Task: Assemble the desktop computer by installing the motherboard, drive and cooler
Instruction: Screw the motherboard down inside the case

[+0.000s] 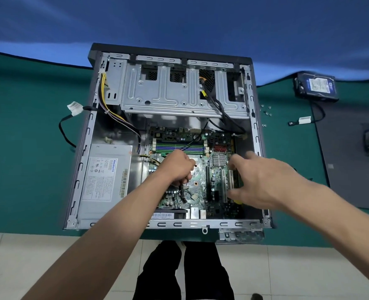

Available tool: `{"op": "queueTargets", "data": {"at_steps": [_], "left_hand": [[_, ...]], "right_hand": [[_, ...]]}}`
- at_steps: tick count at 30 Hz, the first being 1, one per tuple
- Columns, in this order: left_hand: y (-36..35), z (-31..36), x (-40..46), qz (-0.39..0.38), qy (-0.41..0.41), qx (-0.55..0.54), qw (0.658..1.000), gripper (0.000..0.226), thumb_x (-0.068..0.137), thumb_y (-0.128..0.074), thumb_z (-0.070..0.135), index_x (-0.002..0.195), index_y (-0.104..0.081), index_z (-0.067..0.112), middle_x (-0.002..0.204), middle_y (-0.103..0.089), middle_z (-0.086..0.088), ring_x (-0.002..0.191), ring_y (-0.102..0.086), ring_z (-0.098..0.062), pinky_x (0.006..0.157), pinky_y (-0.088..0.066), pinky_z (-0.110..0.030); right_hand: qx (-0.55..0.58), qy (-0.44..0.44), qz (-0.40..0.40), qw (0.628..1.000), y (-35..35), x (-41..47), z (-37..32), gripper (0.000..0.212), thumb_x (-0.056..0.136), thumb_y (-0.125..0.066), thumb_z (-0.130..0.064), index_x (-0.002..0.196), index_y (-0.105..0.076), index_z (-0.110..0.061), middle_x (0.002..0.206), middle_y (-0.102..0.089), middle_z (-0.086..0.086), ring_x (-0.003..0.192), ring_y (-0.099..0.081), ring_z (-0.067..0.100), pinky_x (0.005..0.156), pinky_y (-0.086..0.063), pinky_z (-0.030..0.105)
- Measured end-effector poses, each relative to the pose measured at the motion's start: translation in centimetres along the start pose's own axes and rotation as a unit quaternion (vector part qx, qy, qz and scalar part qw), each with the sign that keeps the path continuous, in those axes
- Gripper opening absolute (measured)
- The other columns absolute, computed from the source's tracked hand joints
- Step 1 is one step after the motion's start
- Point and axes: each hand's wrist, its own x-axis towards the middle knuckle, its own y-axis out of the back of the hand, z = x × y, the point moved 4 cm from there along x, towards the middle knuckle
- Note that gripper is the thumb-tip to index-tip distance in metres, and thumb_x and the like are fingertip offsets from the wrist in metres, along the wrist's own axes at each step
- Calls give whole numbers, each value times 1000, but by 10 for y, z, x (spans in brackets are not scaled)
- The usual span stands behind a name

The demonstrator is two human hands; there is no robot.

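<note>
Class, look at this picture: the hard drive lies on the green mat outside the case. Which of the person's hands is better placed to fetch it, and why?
Probably the right hand. It is open over the motherboard's right edge, on the same side as the hard drive. The left hand grips black cables further left.

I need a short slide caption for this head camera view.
Both hands work over the motherboard inside the open case; hard drive waits on the table.
</note>
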Motion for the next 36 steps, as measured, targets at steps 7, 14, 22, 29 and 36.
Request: {"op": "queueTargets", "data": {"at_steps": [7,14,22,29,36], "left_hand": [[0,1,-2,-6,9,-7,1000,17,96,-46,13,88,-57,2,63,-59,-7,42,-48,-14,37,-34,-19],[1,0,-1,-5,8,-5,1000,18,96,-45,13,87,-56,2,62,-59,-7,42,-48,-15,39,-36,-20],[0,-2,0,-8,12,-14,1000,18,96,-45,11,86,-57,1,61,-59,-7,39,-48,-13,35,-36,-19],[0,-1,0,-8,13,-13,1000,18,96,-45,11,85,-56,1,61,-59,-7,40,-49,-14,35,-36,-19],[0,-2,-1,-12,12,-25,1000,17,96,-45,10,87,-56,-1,63,-58,-9,44,-49,-16,38,-37,-23]], "right_hand": [[-26,10,4,1000,5,-2,-2,29,96,-44,-41,111,-41,-17,111,-56,7,87,-54,29,69,-44,34],[-65,21,-45,997,5,1,-13,32,97,-42,-33,123,-39,-14,114,-54,6,94,-56,30,69,-41,34],[-53,23,-27,998,1,-2,-15,40,95,-45,-34,128,-31,-17,113,-48,6,84,-52,29,65,-38,34],[-97,20,46,994,2,1,-15,32,98,-44,-28,125,-37,-12,103,-59,6,77,-51,27,50,-30,28],[-56,8,-3,998,4,-2,-14,13,96,-44,-15,107,-50,-12,89,-59,4,78,-51,27,61,-39,31]]}}
